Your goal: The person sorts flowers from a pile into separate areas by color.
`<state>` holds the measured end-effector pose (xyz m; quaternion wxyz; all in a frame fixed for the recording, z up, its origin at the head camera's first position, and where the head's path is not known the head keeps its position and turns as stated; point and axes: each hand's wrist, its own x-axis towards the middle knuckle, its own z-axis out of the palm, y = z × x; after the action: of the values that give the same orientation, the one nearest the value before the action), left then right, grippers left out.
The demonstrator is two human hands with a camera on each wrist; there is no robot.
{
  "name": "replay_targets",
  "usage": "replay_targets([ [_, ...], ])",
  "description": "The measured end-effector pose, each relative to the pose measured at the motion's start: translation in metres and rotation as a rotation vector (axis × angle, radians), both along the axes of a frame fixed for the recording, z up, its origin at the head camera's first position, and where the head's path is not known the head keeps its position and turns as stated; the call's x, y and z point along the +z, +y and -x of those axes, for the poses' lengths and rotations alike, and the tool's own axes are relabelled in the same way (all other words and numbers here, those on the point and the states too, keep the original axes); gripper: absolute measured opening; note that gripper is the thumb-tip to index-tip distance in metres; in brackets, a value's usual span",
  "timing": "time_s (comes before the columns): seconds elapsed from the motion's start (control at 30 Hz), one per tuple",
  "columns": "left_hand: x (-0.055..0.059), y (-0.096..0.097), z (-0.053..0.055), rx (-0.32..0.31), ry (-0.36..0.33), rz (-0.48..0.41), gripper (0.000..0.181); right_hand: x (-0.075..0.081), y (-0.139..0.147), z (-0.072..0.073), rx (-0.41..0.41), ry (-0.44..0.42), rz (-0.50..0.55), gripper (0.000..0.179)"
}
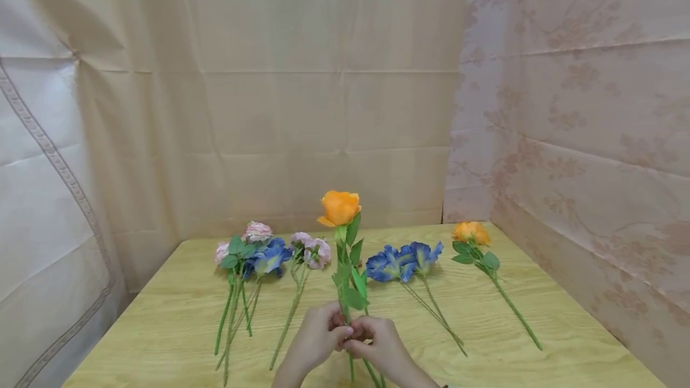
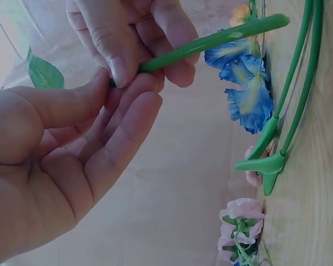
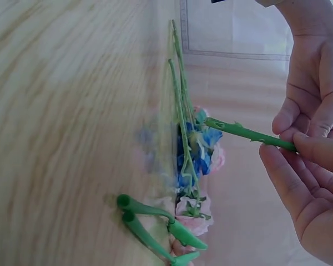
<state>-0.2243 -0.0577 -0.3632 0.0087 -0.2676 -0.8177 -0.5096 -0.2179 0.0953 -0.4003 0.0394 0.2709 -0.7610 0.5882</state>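
An orange artificial rose [image 1: 339, 208] stands upright above the table, with its leafy green stem between both hands. My left hand [image 1: 314, 340] pinches the stem [image 2: 211, 41] between thumb and fingers. Right beside it, my right hand [image 1: 381, 343] also pinches the stem, its fingertips close against the left ones. The bare lower end of the stem [image 3: 244, 132] sticks out below the fingers. Behind the hands lie two green stems with pointed green tips [image 2: 269, 165]; in the head view the hands and rose partly cover them.
On the wooden table [image 1: 172, 316], pink flowers [image 1: 257, 232] and a blue flower [image 1: 269, 258] lie at the left. Pale pink blooms [image 1: 315, 252] lie nearer the middle. Blue flowers [image 1: 396, 263] and another orange rose [image 1: 471, 233] lie at the right. Cloth curtains [image 1: 323, 106] surround the table.
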Motion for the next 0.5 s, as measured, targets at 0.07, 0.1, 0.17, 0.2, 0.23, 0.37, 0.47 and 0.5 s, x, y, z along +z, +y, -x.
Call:
replay_targets([
  [0.07,0.0000,0.0000,0.0000,-0.006,0.001,0.020,0.010,-0.0010,0.0004,-0.0002,0.002,-0.001,0.003,0.010],
  [0.1,-0.0001,0.0000,0.0000,-0.009,0.000,0.026,0.010,-0.0016,0.0006,-0.0001,0.004,0.003,0.003,0.009],
  [0.17,-0.0005,0.0002,0.0001,-0.014,0.003,0.037,0.011,-0.0030,0.0010,0.0000,0.006,0.010,0.003,0.009],
  [0.2,-0.0009,0.0003,0.0001,-0.015,0.009,0.044,0.011,-0.0038,0.0012,0.0002,0.008,0.013,0.004,0.009],
  [0.23,-0.0013,0.0005,0.0001,-0.015,0.014,0.050,0.011,-0.0049,0.0013,0.0003,0.010,0.013,0.005,0.009],
  [0.37,-0.0038,0.0011,0.0011,-0.012,0.028,0.068,0.010,-0.0083,0.0017,0.0018,0.016,0.033,0.006,0.008],
  [0.47,-0.0054,0.0017,0.0026,-0.023,0.005,0.068,0.005,-0.0098,0.0025,0.0018,0.018,0.038,0.006,0.008],
  [0.5,-0.0059,0.0020,0.0033,-0.029,-0.004,0.066,0.004,-0.0099,0.0029,0.0014,0.016,0.028,0.008,0.008],
])
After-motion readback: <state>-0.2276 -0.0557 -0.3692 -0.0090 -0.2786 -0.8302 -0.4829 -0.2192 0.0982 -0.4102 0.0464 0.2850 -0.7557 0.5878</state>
